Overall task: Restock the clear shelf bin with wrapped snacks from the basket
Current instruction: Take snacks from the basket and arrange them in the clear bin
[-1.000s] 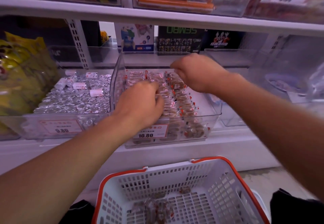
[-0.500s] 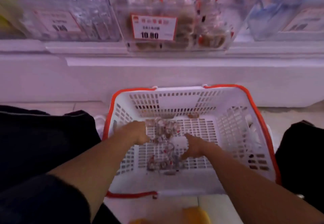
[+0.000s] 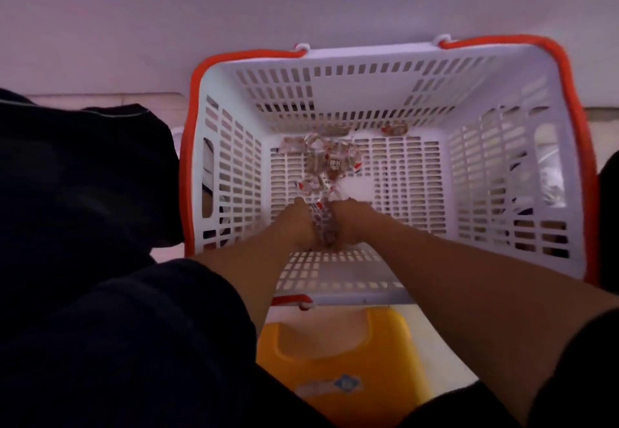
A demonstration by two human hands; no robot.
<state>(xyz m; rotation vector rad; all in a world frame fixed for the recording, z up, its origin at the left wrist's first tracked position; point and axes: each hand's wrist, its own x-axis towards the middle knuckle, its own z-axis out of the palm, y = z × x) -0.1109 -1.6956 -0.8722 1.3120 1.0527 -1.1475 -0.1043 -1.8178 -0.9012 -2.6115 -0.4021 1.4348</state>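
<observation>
The white slotted basket (image 3: 338, 92) with an orange rim stands on the floor below me. Both of my hands are down inside it, close together at its near side. My left hand (image 3: 296, 223) and my right hand (image 3: 353, 221) squeeze a bunch of clear, red-marked wrapped snacks (image 3: 323, 226) between them, fingers curled in around it. More loose wrapped snacks (image 3: 321, 163) lie on the basket floor just beyond my hands, with a single one (image 3: 393, 129) by the far wall. The clear shelf bin is out of view.
The white shelf base (image 3: 301, 9) rises right behind the basket. A yellow plastic stool (image 3: 345, 360) sits between my dark-trousered legs (image 3: 100, 327), just in front of the basket. Something pale (image 3: 549, 173) shows through the basket's right wall.
My hands left the shelf bin and dropped into the basket. They were apart among the snacks and have now closed together on a bunch. The view tipped down from the shelf.
</observation>
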